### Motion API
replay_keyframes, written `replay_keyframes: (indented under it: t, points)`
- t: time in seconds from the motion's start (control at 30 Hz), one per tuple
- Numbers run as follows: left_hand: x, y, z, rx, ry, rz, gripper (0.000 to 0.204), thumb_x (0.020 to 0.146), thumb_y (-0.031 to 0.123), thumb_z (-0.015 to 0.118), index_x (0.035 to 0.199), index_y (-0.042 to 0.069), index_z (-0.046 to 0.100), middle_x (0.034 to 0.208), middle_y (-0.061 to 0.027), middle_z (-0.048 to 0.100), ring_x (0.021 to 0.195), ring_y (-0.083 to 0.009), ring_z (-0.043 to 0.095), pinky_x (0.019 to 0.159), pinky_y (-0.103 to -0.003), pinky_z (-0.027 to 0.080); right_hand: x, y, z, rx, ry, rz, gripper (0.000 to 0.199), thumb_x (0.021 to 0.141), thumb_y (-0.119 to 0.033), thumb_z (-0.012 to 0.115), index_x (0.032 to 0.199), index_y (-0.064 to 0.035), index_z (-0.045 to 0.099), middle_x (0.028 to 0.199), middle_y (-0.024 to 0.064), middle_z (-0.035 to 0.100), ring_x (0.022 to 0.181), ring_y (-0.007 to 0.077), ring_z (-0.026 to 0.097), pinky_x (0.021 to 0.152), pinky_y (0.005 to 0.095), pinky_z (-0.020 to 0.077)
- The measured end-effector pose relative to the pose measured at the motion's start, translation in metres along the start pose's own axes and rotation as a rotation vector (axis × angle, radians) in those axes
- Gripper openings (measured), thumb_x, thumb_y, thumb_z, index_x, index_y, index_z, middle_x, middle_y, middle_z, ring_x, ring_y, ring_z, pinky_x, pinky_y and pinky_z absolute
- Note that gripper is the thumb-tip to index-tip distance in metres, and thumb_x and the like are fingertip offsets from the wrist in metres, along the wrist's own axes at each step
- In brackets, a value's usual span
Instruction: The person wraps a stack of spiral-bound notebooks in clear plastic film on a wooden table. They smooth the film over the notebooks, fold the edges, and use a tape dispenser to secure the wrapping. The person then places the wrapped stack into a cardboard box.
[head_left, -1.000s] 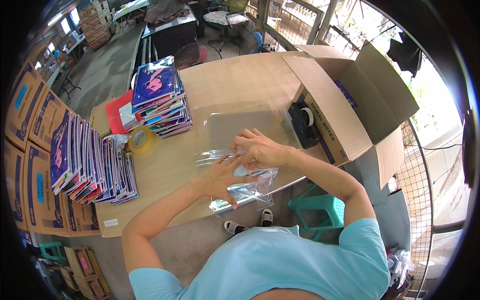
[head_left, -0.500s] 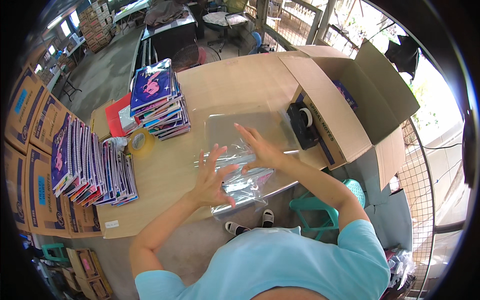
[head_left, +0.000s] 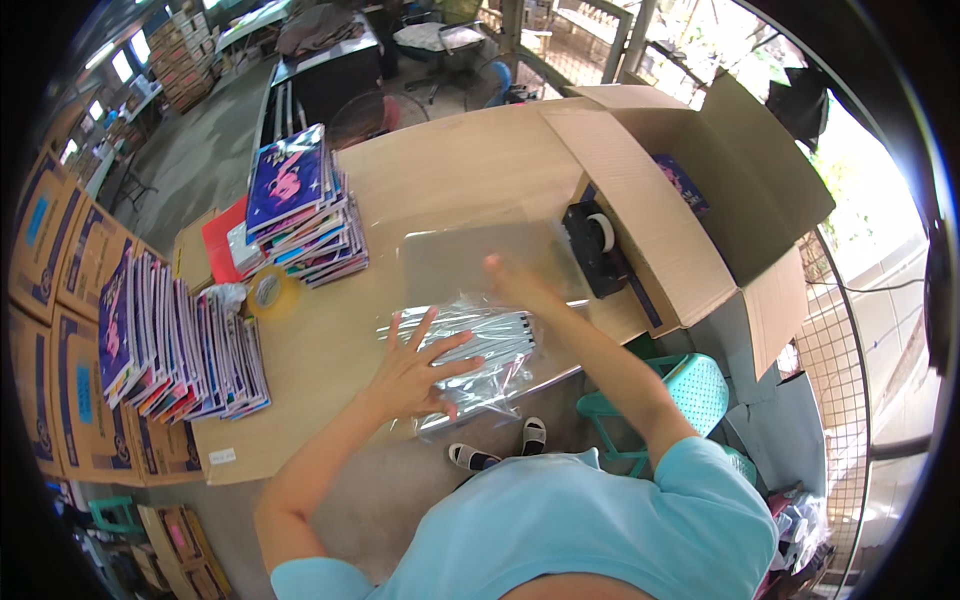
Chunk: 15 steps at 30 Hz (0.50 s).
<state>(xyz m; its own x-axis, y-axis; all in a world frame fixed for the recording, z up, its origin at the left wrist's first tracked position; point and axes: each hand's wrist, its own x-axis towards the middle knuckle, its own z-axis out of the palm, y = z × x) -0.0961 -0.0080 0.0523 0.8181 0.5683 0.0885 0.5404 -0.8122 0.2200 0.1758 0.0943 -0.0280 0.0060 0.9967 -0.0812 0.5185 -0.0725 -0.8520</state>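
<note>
My left hand rests with fingers spread on a crinkled clear plastic wrap near the table's front edge. Glare streaks a pale flat item in that plastic, and a short dark coil shows at its right end; its kind is hard to make out. Farther back lies a clear plastic sheet or stack of sheets, flat on the table. My right hand is over it, blurred by motion, its fingers not clear enough to read.
A black tape dispenser stands beside an open cardboard box holding notebooks. Stacked notebooks, a leaning row of spiral notebooks and a yellowish tape roll occupy the left. A green stool stands at the right front.
My right hand has moved away from the wrapped item, up onto the clear sheets. My left hand has settled flatter on the plastic, and the dark coil has come into sight.
</note>
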Motion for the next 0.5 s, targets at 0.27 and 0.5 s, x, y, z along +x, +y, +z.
replay_keyframes:
  t: [0.27,0.5]
  points:
    - [0.005,0.001,-0.001,-0.02,0.0,-0.016,0.084,0.057,0.081,0.053,0.133,0.046,0.05,0.151,0.0089,0.032,0.145,-0.0376,0.007,0.106,-0.074,0.001,0.005,0.144,-0.159,-0.17,0.686,0.317,0.024,0.089,-0.028,0.064,0.09,-0.0042,0.067,0.082,0.0105,0.068,0.075,0.0213,0.066,0.07,0.0339,0.0512]
    - [0.003,0.001,0.008,0.038,0.049,-0.007,0.084,0.056,0.08,0.055,0.133,0.045,0.05,0.151,0.0095,0.033,0.146,-0.0363,0.008,0.107,-0.072,0.0,0.016,0.141,-0.182,-0.252,0.672,0.268,0.022,0.089,-0.027,0.065,0.087,-0.0046,0.065,0.075,0.0081,0.065,0.07,0.0205,0.064,0.065,0.0337,0.0508]
